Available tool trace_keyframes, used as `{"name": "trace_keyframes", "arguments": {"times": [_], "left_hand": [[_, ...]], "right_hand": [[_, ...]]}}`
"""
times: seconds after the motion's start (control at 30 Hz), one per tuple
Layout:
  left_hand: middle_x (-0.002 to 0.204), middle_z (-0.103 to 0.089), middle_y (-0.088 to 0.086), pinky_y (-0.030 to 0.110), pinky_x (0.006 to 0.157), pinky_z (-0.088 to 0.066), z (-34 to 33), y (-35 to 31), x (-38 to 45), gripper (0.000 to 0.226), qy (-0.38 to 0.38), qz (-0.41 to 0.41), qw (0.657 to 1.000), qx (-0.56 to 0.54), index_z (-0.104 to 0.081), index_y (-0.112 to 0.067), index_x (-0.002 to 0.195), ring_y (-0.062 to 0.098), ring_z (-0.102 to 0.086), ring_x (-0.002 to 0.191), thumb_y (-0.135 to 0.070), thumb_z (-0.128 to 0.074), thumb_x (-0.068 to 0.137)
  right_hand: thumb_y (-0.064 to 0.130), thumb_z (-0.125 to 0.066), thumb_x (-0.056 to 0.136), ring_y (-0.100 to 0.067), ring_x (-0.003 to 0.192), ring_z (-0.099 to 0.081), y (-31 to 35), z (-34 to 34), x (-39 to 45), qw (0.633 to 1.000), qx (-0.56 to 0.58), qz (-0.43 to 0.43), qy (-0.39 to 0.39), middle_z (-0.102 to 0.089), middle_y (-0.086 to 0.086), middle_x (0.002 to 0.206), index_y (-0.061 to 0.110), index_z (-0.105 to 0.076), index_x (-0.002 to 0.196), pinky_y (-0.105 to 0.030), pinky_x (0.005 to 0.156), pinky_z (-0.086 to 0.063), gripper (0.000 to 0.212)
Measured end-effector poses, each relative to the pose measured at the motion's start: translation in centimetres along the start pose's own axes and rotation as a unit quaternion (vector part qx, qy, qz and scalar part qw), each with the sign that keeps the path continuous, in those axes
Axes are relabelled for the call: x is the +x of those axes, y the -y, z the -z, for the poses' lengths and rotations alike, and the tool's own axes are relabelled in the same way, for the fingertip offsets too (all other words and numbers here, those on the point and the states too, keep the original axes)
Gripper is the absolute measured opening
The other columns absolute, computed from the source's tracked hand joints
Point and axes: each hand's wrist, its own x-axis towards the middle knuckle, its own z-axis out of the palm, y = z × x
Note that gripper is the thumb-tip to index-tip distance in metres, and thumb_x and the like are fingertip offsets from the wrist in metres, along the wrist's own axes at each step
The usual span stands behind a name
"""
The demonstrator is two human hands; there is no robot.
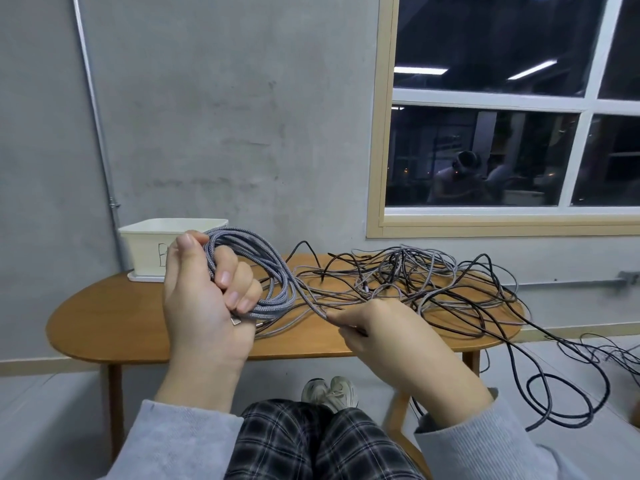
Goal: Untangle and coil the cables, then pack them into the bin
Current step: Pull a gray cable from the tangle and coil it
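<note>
My left hand (204,296) is shut around a coil of grey braided cable (263,268), held upright above the table's left half, with a metal plug showing at the palm. The coil's free strand runs down to my right hand (374,327), which pinches it between thumb and fingers. A tangle of grey and black cables (415,282) lies on the right half of the wooden table (114,323). A white bin (152,247) stands at the table's back left, behind my left hand.
Black cables (568,393) trail off the table's right edge and loop on the floor. A grey wall and a window stand just behind the table. My knees in plaid trousers and shoes are under the near edge.
</note>
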Motion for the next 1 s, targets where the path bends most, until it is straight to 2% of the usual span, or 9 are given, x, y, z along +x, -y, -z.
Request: {"name": "trace_keyframes", "arguments": {"times": [0.1, 0.2, 0.33, 0.43, 0.53, 0.6, 0.77, 0.87, 1.0], "left_hand": [[0.044, -0.027, -0.008, 0.015, 0.026, -0.021, 0.2, -0.5, 0.4, 0.033, 0.037, 0.059, 0.997, -0.027, -0.045, -0.023, 0.075, 0.002, -0.022, 0.028, -0.036, -0.031, 0.102], [0.044, -0.027, -0.009, 0.014, 0.025, -0.022, 0.3, -0.8, 0.6, 0.032, 0.051, 0.075, 0.994, -0.063, -0.045, -0.023, 0.074, 0.003, -0.023, 0.027, -0.038, -0.033, 0.1], [0.046, -0.028, -0.007, 0.013, 0.029, -0.02, 0.2, 0.2, 0.2, 0.031, -0.005, 0.005, 1.0, -0.008, -0.041, -0.021, 0.076, 0.004, -0.021, 0.03, -0.036, -0.031, 0.102], [0.047, -0.029, -0.004, 0.012, 0.034, -0.021, 0.0, 1.4, -0.4, 0.031, -0.034, -0.044, 0.998, 0.032, -0.041, -0.021, 0.079, 0.007, -0.022, 0.031, -0.031, -0.029, 0.105], [0.046, -0.031, -0.004, 0.015, 0.035, -0.022, -0.3, 2.4, -0.9, 0.029, -0.035, -0.093, 0.99, 0.099, -0.04, -0.02, 0.081, 0.009, -0.023, 0.032, -0.026, -0.028, 0.106], [0.046, -0.033, -0.004, 0.017, 0.035, -0.023, -0.3, 2.9, -1.1, 0.028, -0.018, -0.129, 0.98, 0.148, -0.041, -0.021, 0.081, 0.011, -0.024, 0.032, -0.025, -0.028, 0.106], [0.047, -0.038, -0.004, 0.024, 0.035, -0.028, 0.4, 4.2, -1.3, 0.028, 0.065, -0.205, 0.935, 0.283, -0.046, -0.039, 0.079, 0.014, -0.031, 0.035, -0.027, -0.033, 0.101], [0.047, -0.042, -0.006, 0.024, 0.038, -0.03, 1.0, 4.7, -1.4, 0.028, 0.112, -0.205, 0.907, 0.351, -0.045, -0.051, 0.076, 0.011, -0.034, 0.039, -0.034, -0.036, 0.096], [0.046, -0.046, -0.003, 0.018, 0.042, -0.034, 1.2, 4.8, -1.3, 0.015, 0.154, -0.166, 0.904, 0.364, -0.044, -0.031, 0.083, 0.007, -0.039, 0.039, -0.032, -0.036, 0.096]], "right_hand": [[0.025, -0.044, 0.097, -0.003, 0.045, -0.039, -1.1, 0.4, 0.7, 0.998, -0.002, -0.027, -0.057, -0.055, 0.015, 0.063, 0.043, -0.059, 0.124, -0.022, 0.047, -0.037, 0.035], [0.025, -0.046, 0.097, -0.003, 0.045, -0.042, -1.2, 0.5, 0.7, 0.999, -0.001, -0.025, -0.034, -0.07, 0.01, 0.081, 0.042, -0.06, 0.123, -0.018, 0.046, -0.036, 0.034], [0.021, -0.045, 0.097, -0.002, 0.066, -0.059, 0.4, 0.7, -0.2, 0.999, -0.008, 0.032, 0.003, -0.072, 0.011, 0.098, 0.038, -0.062, 0.122, -0.019, 0.059, -0.045, 0.034], [0.019, -0.043, 0.097, -0.008, 0.069, -0.057, 1.4, 0.6, -0.5, 0.998, -0.034, 0.053, 0.022, -0.069, 0.009, 0.089, 0.029, -0.064, 0.121, -0.025, 0.072, -0.052, 0.033], [0.02, -0.045, 0.095, -0.019, 0.099, -0.062, 2.1, 0.6, -0.7, 0.997, -0.043, 0.059, 0.031, -0.069, 0.001, 0.107, 0.021, -0.063, 0.119, -0.034, 0.084, -0.053, 0.03], [0.021, -0.047, 0.095, -0.023, 0.104, -0.06, 2.7, 0.8, -0.9, 0.997, -0.044, 0.05, 0.039, -0.067, -0.003, 0.109, 0.019, -0.062, 0.117, -0.035, 0.085, -0.052, 0.028], [0.019, -0.049, 0.093, -0.028, 0.084, -0.059, 4.2, 1.2, -1.9, 0.997, -0.018, 0.068, 0.032, -0.062, -0.006, 0.087, 0.011, -0.061, 0.096, -0.031, 0.069, -0.047, 0.015], [0.027, -0.049, 0.093, -0.028, 0.076, -0.052, 5.0, 1.4, -2.2, 0.994, -0.04, 0.101, 0.032, -0.052, -0.003, 0.074, 0.018, -0.057, 0.089, -0.028, 0.057, -0.038, 0.013], [0.032, -0.045, 0.094, -0.027, 0.071, -0.052, 4.4, 1.4, -2.0, 0.986, -0.028, 0.162, -0.027, -0.057, -0.001, 0.074, 0.023, -0.056, 0.081, -0.036, 0.061, -0.045, 0.019]]}}
